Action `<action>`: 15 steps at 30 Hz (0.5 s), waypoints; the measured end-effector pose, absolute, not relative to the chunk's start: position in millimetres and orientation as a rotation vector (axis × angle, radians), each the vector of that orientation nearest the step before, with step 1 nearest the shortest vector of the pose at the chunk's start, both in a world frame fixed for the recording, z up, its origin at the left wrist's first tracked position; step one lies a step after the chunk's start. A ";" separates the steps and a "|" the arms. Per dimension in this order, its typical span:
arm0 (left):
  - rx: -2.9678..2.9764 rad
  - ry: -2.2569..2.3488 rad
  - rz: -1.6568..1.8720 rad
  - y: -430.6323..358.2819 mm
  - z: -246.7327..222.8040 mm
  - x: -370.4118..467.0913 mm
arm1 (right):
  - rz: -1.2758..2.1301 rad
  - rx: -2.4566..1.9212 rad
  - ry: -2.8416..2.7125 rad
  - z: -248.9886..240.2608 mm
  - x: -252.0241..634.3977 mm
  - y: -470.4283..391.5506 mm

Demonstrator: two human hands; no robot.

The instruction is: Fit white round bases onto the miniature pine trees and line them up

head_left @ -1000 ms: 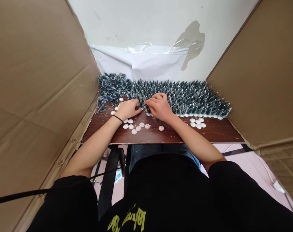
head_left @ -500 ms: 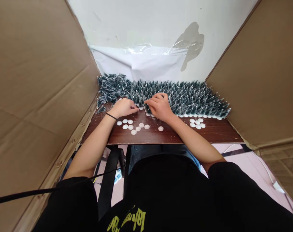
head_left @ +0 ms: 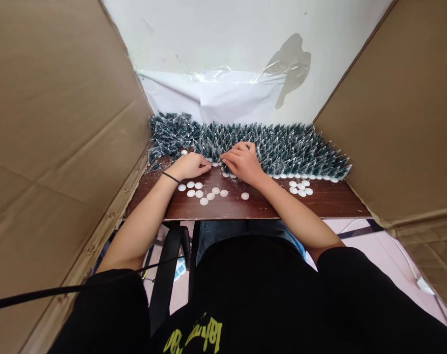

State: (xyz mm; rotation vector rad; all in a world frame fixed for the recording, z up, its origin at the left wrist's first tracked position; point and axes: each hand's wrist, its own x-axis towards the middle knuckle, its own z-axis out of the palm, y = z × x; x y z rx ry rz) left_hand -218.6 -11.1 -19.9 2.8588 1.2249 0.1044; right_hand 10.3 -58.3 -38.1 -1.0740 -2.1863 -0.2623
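My left hand (head_left: 194, 165) is at the front edge of the small frosted trees, its fingers pinched beside a white base; whatever they grip is too small to name. Close on its right, my right hand (head_left: 242, 160) has thumb and index finger pressed together at the trees' front row, partly hiding a tree. Upright trees (head_left: 289, 147) stand in packed rows on white round bases. Loose trees (head_left: 173, 129) lie heaped at the back left. Several white discs (head_left: 210, 196) lie on the brown table nearer the body, and another group (head_left: 301, 187) lies right of my right forearm.
The dark brown table (head_left: 230, 212) ends close to the body. Cardboard walls rise at the left (head_left: 61, 123) and right (head_left: 403, 108). A white wall (head_left: 223, 39) closes the back. A black cable (head_left: 35, 296) crosses the lower left.
My left hand has shifted very slightly down and left, and a white disc behind it shows more fully. My right hand is almost unchanged.
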 end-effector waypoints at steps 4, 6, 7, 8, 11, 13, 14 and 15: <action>2.830 1.566 0.179 -17.6 -3.6 -225.4 | -0.305 -1.072 -2.161 -38.2 9.5 -59.8; 2.723 1.826 0.279 -19.3 4.5 -232.4 | -0.334 -1.069 -2.125 -37.8 9.6 -60.3; 2.667 1.935 0.324 -19.4 7.2 -236.4 | -0.345 -1.063 -2.109 -37.7 9.8 -60.4; 2.617 2.022 0.355 -18.8 8.8 -240.4 | -0.354 -1.055 -2.097 -37.7 10.0 -60.3; 2.527 2.143 0.324 -13.8 5.9 -250.6 | -0.366 -1.037 -2.079 -38.6 10.3 -59.2; 2.506 2.139 0.193 -8.4 -0.6 -255.2 | -0.358 -1.035 -2.075 -39.6 10.4 -58.1; 2.499 2.125 0.121 -5.5 -4.4 -256.8 | -0.350 -1.032 -2.074 -40.1 10.5 -57.6; 2.491 2.112 0.064 -2.8 -7.9 -258.0 | -0.341 -1.030 -2.073 -40.4 10.7 -57.2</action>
